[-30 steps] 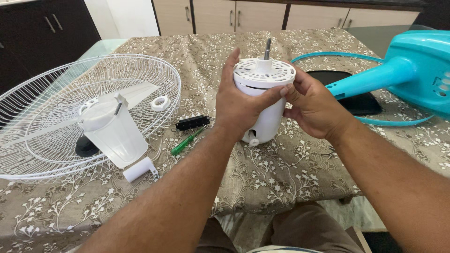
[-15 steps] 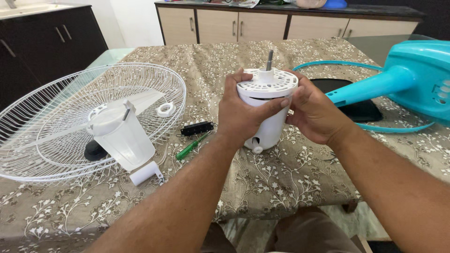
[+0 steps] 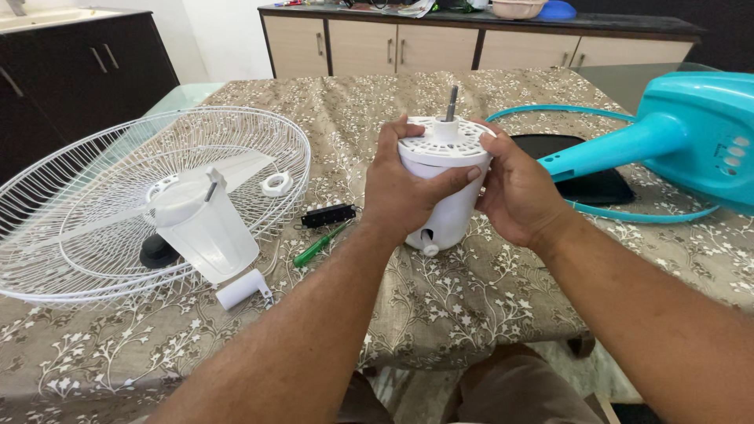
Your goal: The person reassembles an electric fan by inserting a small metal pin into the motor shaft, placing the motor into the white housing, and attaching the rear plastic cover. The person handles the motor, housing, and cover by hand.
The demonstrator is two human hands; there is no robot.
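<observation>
Both hands grip a white fan motor housing (image 3: 449, 210) that stands upright on the table, its vented top facing up and a metal shaft (image 3: 452, 102) sticking out of it. My left hand (image 3: 404, 188) wraps its left side, thumb across the front. On the right side, my right hand (image 3: 514, 192) holds it with the thumb at the rim. A small knob shows at the housing's lower front.
A white wire fan guard (image 3: 149, 196) lies at left with a translucent white fan blade (image 3: 200, 224) on it. Beside it are a white nut (image 3: 276, 184), a black part (image 3: 328, 215), a green screwdriver (image 3: 318, 245) and a white tube (image 3: 242, 289). A turquoise fan stand (image 3: 667, 137) lies right.
My left fingers, raised above the housing's top a second ago, have come down onto its rim. The housing stays in place between both hands; the view shifted slightly.
</observation>
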